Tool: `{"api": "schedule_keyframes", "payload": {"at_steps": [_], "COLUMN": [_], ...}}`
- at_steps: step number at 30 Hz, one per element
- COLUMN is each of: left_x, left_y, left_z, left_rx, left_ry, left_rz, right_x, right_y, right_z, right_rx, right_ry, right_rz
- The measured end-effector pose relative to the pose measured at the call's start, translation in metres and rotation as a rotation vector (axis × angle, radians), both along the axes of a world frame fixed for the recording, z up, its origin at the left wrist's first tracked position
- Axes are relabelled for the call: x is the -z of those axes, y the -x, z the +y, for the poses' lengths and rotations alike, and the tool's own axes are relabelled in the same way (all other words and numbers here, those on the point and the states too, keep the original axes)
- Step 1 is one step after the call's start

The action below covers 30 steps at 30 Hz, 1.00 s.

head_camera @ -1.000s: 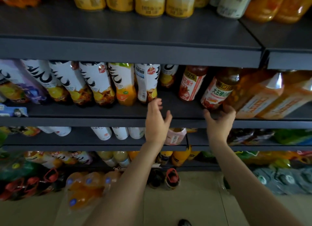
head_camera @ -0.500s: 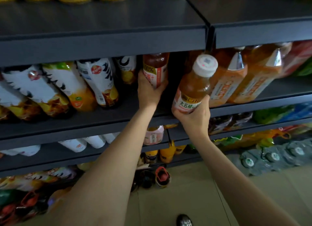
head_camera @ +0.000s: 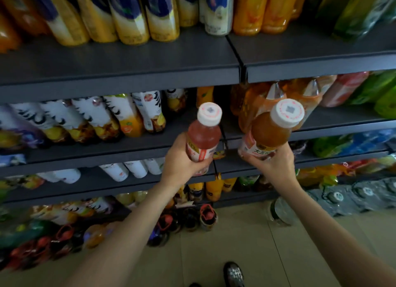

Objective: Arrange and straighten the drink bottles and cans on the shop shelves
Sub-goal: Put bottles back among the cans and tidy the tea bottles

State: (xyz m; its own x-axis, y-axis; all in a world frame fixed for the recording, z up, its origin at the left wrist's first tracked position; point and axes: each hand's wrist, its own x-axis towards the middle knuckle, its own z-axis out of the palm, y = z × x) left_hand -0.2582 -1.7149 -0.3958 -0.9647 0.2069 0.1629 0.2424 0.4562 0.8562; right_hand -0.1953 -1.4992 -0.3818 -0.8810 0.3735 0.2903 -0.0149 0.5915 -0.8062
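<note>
Bottles (head_camera: pixel 203 136) (two) held off dark shelves (head_camera: pixel 120 72) — tiled floor (head_camera: pixel 235 239).

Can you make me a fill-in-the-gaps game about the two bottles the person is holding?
1. The left hand holds the red juice bottle, and its cap is ____.
2. The right hand holds a bottle of ____ juice.
3. Both bottles are held in front of the ____ shelf, off it.

Missing words: white; orange; dark grey

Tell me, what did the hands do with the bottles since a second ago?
The left hand gripped the red juice bottle, the right hand the orange juice bottle, and both pulled them off the middle shelf toward the person. The white-labelled bottles stayed in their row.
</note>
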Motion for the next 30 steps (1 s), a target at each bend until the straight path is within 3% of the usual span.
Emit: {"api": "schedule_keyframes", "payload": {"at_steps": [3,8,16,24,30], "left_x": [-0.062,-0.201,-0.382,-0.424,-0.417], "left_y": [-0.006,0.002,0.005,0.038,0.061], "left_z": [0.011,0.046,0.112,0.171,0.195], "left_rx": [0.093,0.212,0.200,-0.033,-0.208], "left_ry": [-0.023,-0.094,-0.225,-0.209,-0.188], "left_rz": [0.101,0.307,0.584,0.582,0.563], "right_x": [-0.054,-0.176,-0.345,-0.387,-0.382], "right_y": [-0.007,-0.002,0.010,0.066,0.112], "right_z": [0.017,0.038,0.084,0.146,0.181], "right_rx": [-0.054,-0.086,-0.177,-0.252,-0.069], "right_ry": [-0.054,-0.069,-0.048,-0.078,-0.161], "right_rz": [0.075,0.372,0.779,0.741,0.784]}}
